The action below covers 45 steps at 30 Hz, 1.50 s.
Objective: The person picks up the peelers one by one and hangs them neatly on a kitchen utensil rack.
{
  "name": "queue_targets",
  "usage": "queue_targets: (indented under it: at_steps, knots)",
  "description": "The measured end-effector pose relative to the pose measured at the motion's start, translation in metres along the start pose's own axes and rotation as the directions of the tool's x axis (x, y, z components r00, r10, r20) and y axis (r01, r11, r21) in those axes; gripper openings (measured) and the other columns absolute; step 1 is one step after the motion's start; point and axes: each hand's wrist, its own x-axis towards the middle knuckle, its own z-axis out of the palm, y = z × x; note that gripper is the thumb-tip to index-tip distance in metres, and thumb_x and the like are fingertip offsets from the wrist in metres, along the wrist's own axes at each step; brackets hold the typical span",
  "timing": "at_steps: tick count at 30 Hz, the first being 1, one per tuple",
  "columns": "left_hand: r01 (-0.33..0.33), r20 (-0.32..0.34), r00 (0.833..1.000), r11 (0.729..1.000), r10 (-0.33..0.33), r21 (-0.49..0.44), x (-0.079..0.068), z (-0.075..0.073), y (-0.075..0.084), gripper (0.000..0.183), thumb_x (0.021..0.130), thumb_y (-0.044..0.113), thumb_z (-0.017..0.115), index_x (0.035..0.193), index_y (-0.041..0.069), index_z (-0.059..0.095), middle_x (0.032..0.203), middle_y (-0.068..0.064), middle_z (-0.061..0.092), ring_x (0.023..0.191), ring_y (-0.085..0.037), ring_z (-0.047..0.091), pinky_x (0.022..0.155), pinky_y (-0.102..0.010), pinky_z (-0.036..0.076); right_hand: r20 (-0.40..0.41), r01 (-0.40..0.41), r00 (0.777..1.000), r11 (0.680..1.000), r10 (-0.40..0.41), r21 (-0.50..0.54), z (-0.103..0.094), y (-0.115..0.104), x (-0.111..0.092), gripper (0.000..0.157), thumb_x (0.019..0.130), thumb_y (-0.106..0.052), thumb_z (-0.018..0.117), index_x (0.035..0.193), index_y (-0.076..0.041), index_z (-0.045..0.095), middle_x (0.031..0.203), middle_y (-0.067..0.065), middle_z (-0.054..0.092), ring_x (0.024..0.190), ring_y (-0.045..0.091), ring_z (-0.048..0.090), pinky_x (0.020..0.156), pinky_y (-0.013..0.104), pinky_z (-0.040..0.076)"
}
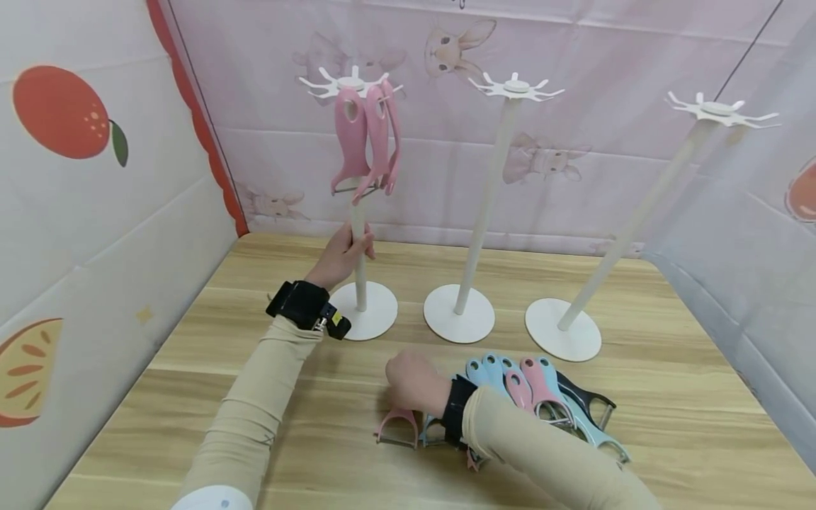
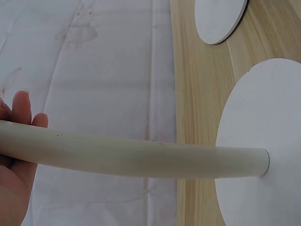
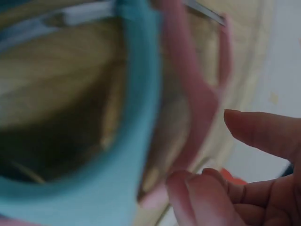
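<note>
My left hand grips the pole of the left white stand, its fingers round the pole in the left wrist view too. Pink peelers hang by their handle holes from that stand's prongs. Low over the table, my right hand is at a pink peeler whose handle it covers from above. In the right wrist view the thumb stands apart from the fingers, and the fingertips are right at the pink handle. A light-blue peeler is close beside it, blurred.
Two more white stands with bare prongs, a middle one and a right one, stand along the back. Light-blue peelers, pink peelers and a black peeler lie in a row, partly under my right forearm. Printed cloth walls surround the wooden table.
</note>
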Motion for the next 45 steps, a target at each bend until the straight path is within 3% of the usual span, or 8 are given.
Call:
queue_targets:
  at_steps: [14,22,26,29,32,38,42,45]
  knots:
    - [0.030,0.011,1.000,0.999,-0.030,-0.027,-0.002,0.001,-0.004,0.011,0.097,0.007,0.041,0.095,-0.004,0.041,0.076,-0.021,0.049,0.083,-0.049,0.050,0.079,-0.045,0.038,-0.035,0.072,0.997,0.997,-0.073,-0.020,0.012,-0.012,0.003,0.024,0.069,-0.008,0.068,0.057,-0.011,0.047,0.053,-0.006,0.039,0.050,0.009,0.037,0.045,0.019,0.033]
    - [0.020,0.016,1.000,1.000,-0.020,-0.005,-0.001,0.002,-0.003,0.016,0.097,0.010,0.041,0.095,-0.006,0.041,0.078,-0.027,0.049,0.080,-0.041,0.052,0.079,-0.044,0.038,-0.008,0.059,0.998,0.997,-0.059,0.052,0.013,-0.017,0.004,0.039,0.066,-0.007,0.068,0.048,-0.015,0.034,0.047,-0.007,0.027,0.045,0.008,0.030,0.042,0.018,0.027]
    - [0.019,0.015,1.000,1.000,-0.019,-0.002,-0.001,0.002,-0.003,0.015,0.097,0.009,0.041,0.094,-0.006,0.041,0.079,-0.029,0.049,0.080,-0.043,0.052,0.078,-0.043,0.038,0.042,-0.022,0.999,0.984,0.014,0.175,0.012,-0.016,0.004,0.039,0.068,-0.007,0.068,0.050,-0.015,0.034,0.049,-0.006,0.027,0.045,0.008,0.032,0.044,0.018,0.028]
    - [0.014,0.012,1.000,1.000,-0.014,0.002,-0.001,0.001,-0.002,0.015,0.097,0.009,0.041,0.094,-0.006,0.041,0.079,-0.030,0.049,0.081,-0.045,0.052,0.079,-0.046,0.038,0.052,-0.078,0.997,0.948,0.064,0.310,0.009,-0.014,0.002,0.033,0.068,-0.008,0.070,0.051,-0.015,0.042,0.050,-0.006,0.036,0.046,0.007,0.038,0.044,0.018,0.032]
    - [0.003,0.012,1.000,1.000,-0.003,0.003,-0.001,0.000,-0.001,0.015,0.097,0.008,0.041,0.094,-0.007,0.041,0.079,-0.031,0.049,0.080,-0.046,0.052,0.080,-0.050,0.037,0.039,-0.067,0.998,0.909,0.056,0.412,0.003,-0.010,0.000,0.027,0.068,-0.009,0.070,0.052,-0.012,0.049,0.050,-0.007,0.041,0.044,0.006,0.040,0.042,0.017,0.033]
    - [-0.004,0.005,1.000,1.000,0.004,-0.003,-0.001,0.000,0.002,0.015,0.097,0.007,0.041,0.094,-0.008,0.042,0.078,-0.032,0.048,0.080,-0.047,0.051,0.080,-0.053,0.037,-0.125,0.054,0.992,0.856,0.013,0.513,-0.020,0.004,-0.006,0.018,0.072,-0.010,0.069,0.061,-0.010,0.055,0.054,-0.007,0.047,0.048,0.005,0.041,0.044,0.018,0.033]
    - [-0.013,-0.002,1.000,1.000,0.013,0.003,0.000,0.000,0.001,0.013,0.096,0.005,0.041,0.094,-0.008,0.042,0.077,-0.031,0.049,0.078,-0.045,0.052,0.079,-0.049,0.039,-0.306,0.130,0.952,0.867,0.027,0.481,-0.038,0.016,-0.006,0.015,0.072,-0.013,0.070,0.065,-0.010,0.058,0.056,-0.007,0.052,0.051,0.004,0.043,0.046,0.018,0.034]
    - [-0.014,-0.001,1.000,1.000,0.014,0.006,0.001,0.000,0.000,0.011,0.096,0.003,0.041,0.094,-0.007,0.042,0.077,-0.028,0.050,0.076,-0.039,0.054,0.078,-0.046,0.040,-0.403,0.163,0.912,0.842,0.070,0.515,-0.053,0.025,-0.008,0.013,0.074,-0.012,0.071,0.068,-0.008,0.060,0.060,-0.004,0.056,0.053,0.004,0.048,0.049,0.018,0.040]
